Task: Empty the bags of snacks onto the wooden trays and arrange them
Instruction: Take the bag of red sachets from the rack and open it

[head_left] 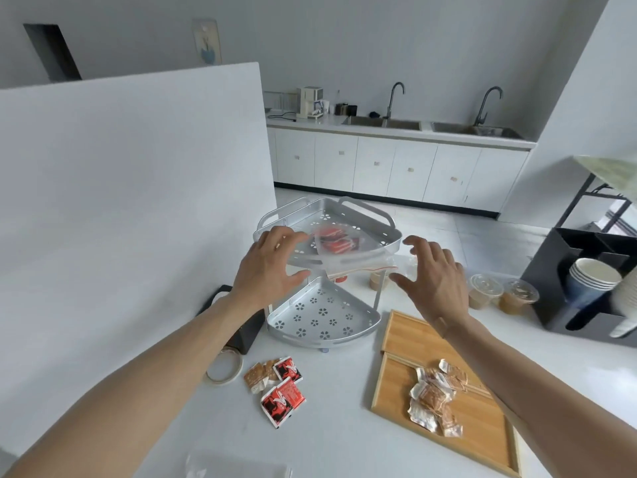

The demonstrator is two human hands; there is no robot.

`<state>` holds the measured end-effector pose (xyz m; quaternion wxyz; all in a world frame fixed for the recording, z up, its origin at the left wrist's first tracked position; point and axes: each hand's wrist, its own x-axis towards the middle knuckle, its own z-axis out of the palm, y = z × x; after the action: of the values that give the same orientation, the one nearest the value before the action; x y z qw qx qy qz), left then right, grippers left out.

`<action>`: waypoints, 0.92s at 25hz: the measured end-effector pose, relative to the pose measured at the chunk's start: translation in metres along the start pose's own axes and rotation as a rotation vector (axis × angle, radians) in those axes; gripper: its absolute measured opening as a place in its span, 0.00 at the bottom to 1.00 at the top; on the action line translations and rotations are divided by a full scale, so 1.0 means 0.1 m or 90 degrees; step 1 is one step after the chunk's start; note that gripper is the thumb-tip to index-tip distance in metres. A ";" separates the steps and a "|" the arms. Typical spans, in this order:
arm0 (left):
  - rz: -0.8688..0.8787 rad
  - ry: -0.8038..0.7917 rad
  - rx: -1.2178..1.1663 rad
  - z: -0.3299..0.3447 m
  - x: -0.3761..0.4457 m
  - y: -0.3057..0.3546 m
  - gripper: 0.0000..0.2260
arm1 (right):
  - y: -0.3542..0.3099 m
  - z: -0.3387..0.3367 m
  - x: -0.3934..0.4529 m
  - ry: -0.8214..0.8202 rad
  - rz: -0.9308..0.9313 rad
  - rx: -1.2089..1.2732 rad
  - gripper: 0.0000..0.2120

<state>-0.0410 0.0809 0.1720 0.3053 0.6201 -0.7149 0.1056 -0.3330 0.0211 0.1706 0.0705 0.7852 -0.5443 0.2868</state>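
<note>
A clear zip bag (348, 250) with red snack packets inside lies across the top tier of a silver corner rack (389, 232). My left hand (267, 267) holds the bag's left end, fingers over it and thumb beneath. My right hand (432, 276) hovers at the bag's right end with its fingers spread, holding nothing. Two wooden trays lie to the right: the near tray (482, 422) carries a heap of tan wrapped snacks (436, 396), the far tray (405, 331) is bare. Red and tan snack packets (277, 386) lie loose on the white table.
A white partition (138, 201) stands on the left. A tape roll (224, 369) and a black box (246, 327) sit by the rack. Lidded drink cups (486, 291) and a black holder with paper cups (591, 281) stand at right. A crumpled clear bag (238, 467) lies at the near edge.
</note>
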 end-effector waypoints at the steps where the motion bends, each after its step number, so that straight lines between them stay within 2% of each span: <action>1: 0.014 -0.014 0.005 -0.01 0.07 0.06 0.27 | 0.00 -0.02 0.05 -0.026 -0.021 -0.025 0.28; 3: 0.035 -0.041 0.013 0.00 0.17 0.17 0.27 | -0.01 -0.04 0.11 -0.079 -0.044 -0.059 0.27; 6: 0.043 -0.045 0.005 0.05 0.24 0.30 0.19 | -0.04 0.00 0.17 -0.109 -0.045 -0.029 0.17; 9: 0.039 -0.020 -0.028 0.06 0.28 0.38 0.09 | -0.06 -0.01 0.23 -0.081 -0.053 0.031 0.09; 13: 0.017 0.013 -0.065 0.03 0.38 0.46 0.04 | -0.02 -0.14 0.34 -0.037 -0.051 0.076 0.08; 15: -0.003 0.048 -0.082 0.01 0.45 0.53 0.05 | 0.01 -0.27 0.40 -0.040 -0.007 0.154 0.07; 18: -0.021 0.103 -0.157 -0.05 0.56 0.72 0.03 | 0.12 -0.53 0.48 -0.037 0.089 0.352 0.04; 19: -0.024 0.119 -0.196 -0.09 0.59 0.81 0.02 | 0.16 -0.64 0.50 -0.028 0.104 0.392 0.02; 23: -0.015 0.184 -0.318 -0.24 0.74 1.23 0.01 | 0.30 -1.10 0.42 0.041 0.106 0.529 0.06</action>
<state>-0.1541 0.0589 0.2613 0.5486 0.5122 -0.6608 0.0099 -0.3907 0.0212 0.2779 -0.2585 0.6905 -0.4416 0.5113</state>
